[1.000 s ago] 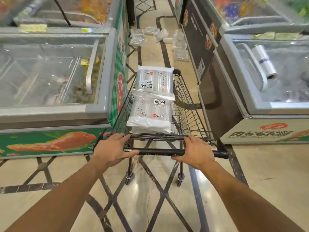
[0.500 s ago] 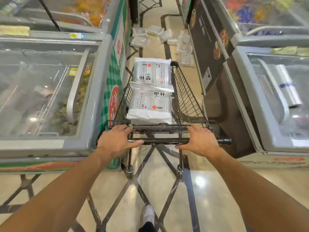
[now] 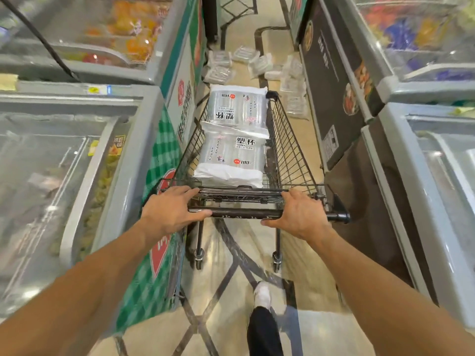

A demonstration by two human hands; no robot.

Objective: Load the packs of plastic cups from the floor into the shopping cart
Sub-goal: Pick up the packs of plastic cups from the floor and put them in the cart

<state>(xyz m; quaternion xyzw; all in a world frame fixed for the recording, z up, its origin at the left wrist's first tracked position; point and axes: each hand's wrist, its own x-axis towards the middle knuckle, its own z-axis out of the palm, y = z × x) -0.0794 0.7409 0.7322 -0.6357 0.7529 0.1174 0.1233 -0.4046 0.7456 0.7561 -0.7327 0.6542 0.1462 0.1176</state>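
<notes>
You have two packs of plastic cups (image 3: 231, 155) in the shopping cart (image 3: 290, 155), lying end to end along its left side. More packs (image 3: 259, 64) lie scattered on the floor (image 3: 267, 27) ahead, too blurred to count. Chest freezers (image 3: 133, 155) line both sides of the aisle, and the left one is just beside the cart. Your left hand (image 3: 169, 214) and right hand (image 3: 303, 217) each grip the handle bar (image 3: 241, 213), fingers over it.

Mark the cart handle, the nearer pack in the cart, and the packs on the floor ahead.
cart handle (image 3: 239, 213), head view, bare middle of the black bar.
nearer pack (image 3: 231, 155), head view, centre of its clear top face.
packs on the floor (image 3: 260, 64), head view, one pack mid-pile beyond the cart.
</notes>
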